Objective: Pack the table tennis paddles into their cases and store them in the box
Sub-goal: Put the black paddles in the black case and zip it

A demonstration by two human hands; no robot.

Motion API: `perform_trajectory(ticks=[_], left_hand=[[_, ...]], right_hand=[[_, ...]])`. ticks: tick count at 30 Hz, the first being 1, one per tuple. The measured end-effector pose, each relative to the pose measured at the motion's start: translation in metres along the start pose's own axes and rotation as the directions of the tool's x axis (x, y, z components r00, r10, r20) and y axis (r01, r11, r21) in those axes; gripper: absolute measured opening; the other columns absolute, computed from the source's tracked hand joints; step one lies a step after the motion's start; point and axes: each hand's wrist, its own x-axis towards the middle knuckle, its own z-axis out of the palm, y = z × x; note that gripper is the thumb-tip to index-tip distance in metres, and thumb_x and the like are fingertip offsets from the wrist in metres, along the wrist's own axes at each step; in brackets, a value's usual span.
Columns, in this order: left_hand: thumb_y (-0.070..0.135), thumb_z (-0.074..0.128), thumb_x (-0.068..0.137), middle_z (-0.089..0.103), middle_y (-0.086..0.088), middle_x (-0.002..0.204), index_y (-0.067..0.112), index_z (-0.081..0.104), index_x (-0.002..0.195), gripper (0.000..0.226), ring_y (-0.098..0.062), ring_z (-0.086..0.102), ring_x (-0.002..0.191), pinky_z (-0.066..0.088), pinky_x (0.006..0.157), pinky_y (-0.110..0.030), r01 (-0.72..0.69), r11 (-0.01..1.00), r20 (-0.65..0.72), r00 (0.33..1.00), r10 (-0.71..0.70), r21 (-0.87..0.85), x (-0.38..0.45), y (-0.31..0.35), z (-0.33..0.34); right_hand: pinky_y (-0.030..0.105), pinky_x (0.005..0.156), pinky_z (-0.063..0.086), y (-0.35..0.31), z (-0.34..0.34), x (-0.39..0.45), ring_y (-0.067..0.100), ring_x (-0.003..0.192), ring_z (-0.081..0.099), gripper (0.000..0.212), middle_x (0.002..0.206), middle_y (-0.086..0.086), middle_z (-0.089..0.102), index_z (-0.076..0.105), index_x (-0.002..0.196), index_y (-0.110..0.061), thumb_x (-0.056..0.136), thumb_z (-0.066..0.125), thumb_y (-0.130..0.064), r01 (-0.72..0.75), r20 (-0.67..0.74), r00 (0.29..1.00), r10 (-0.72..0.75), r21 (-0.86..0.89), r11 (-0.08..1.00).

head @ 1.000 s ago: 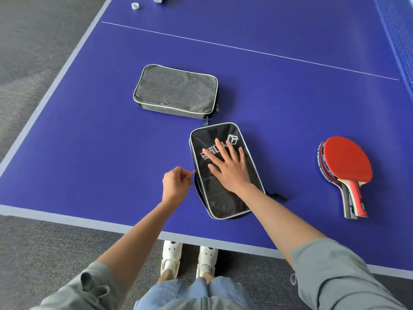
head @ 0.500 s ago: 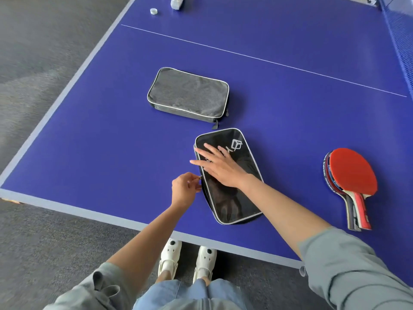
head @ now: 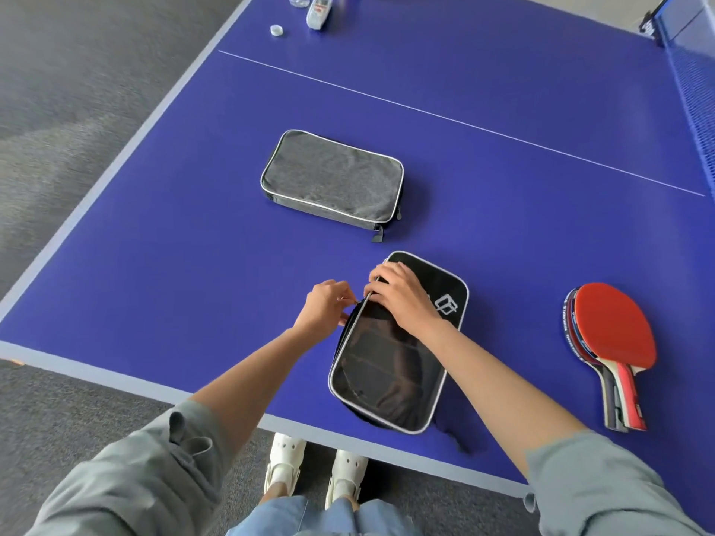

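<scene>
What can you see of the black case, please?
The black case is a flat, rounded pouch of shiny fabric with grey piping and a white logo. It lies on the blue table near its front edge. The right hand holds its far end; the left hand pinches the zipper pull on its partly open left side.

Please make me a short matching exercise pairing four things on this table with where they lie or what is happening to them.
Things:
1. black paddle case
2. grey paddle case
3. stacked paddles
4. small white cap

States:
A. far edge, near a bottle
B. untouched, right of both hands
C. zipped shut, lying alone
D. held, zipper being worked

Pairs: 1-D, 2-C, 3-B, 4-A
</scene>
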Motion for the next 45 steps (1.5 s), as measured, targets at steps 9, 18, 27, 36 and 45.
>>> perform_trajectory(ticks=[9, 18, 27, 36, 45], left_hand=[[-0.009, 0.047, 0.089, 0.054, -0.011, 0.083, -0.004, 0.063, 0.081, 0.018, -0.026, 0.061, 0.064, 0.055, 0.064, -0.033, -0.034, 0.998, -0.075, 0.997, 0.037, 0.046, -0.015, -0.021, -0.004], [0.003, 0.063, 0.086, 0.069, 0.0, 0.068, 0.005, 0.074, 0.081, 0.012, -0.01, 0.064, 0.059, 0.051, 0.059, -0.01, 0.112, 0.954, -0.205, 0.964, -0.172, -0.277, -0.036, -0.042, -0.024], [0.014, 0.066, 0.086, 0.07, -0.002, 0.072, 0.01, 0.073, 0.083, 0.009, -0.013, 0.069, 0.065, 0.056, 0.06, -0.017, 0.193, 0.834, -0.243, 0.901, -0.36, -0.517, -0.05, -0.036, -0.008], [0.004, 0.058, 0.09, 0.067, -0.004, 0.077, 0.001, 0.067, 0.086, 0.011, -0.01, 0.066, 0.065, 0.055, 0.058, -0.015, 0.178, 0.897, -0.283, 0.908, -0.308, -0.405, -0.053, -0.035, -0.006], [0.006, 0.057, 0.09, 0.069, -0.006, 0.076, 0.009, 0.064, 0.075, 0.018, -0.018, 0.069, 0.067, 0.058, 0.065, -0.032, 0.161, 0.889, -0.322, 0.892, -0.316, -0.428, -0.076, -0.041, 0.012]], right_hand=[[0.031, 0.085, 0.042, 0.013, -0.001, 0.013, 0.027, 0.103, 0.046, 0.016, 0.097, 0.013, 0.056, 0.072, 0.089, -0.005, 0.092, 0.058, -0.012, -0.186, 0.05, 0.983, 0.179, 0.217, 0.958], [0.04, 0.091, 0.043, 0.021, 0.001, -0.005, 0.027, 0.095, 0.057, 0.014, 0.096, 0.008, 0.067, 0.075, 0.095, -0.011, 0.089, 0.064, -0.017, -0.333, -0.145, 0.906, 0.397, 0.332, 0.882], [0.029, 0.085, 0.035, -0.047, 0.023, 0.022, 0.011, 0.088, 0.059, 0.015, 0.09, -0.008, 0.068, 0.073, 0.087, -0.026, 0.078, 0.072, -0.038, -0.154, 0.128, 0.986, 0.109, 0.43, 0.89], [0.043, 0.089, 0.041, -0.038, 0.025, 0.019, 0.015, 0.083, 0.058, 0.01, 0.084, -0.004, 0.07, 0.073, 0.078, -0.021, 0.078, 0.074, -0.031, -0.29, 0.035, 0.949, 0.315, 0.495, 0.819], [0.035, 0.092, 0.034, -0.034, 0.026, 0.029, 0.019, 0.094, 0.06, 0.013, 0.092, -0.001, 0.071, 0.073, 0.081, -0.018, 0.08, 0.072, -0.031, -0.511, -0.032, 0.767, 0.641, 0.574, 0.64]])
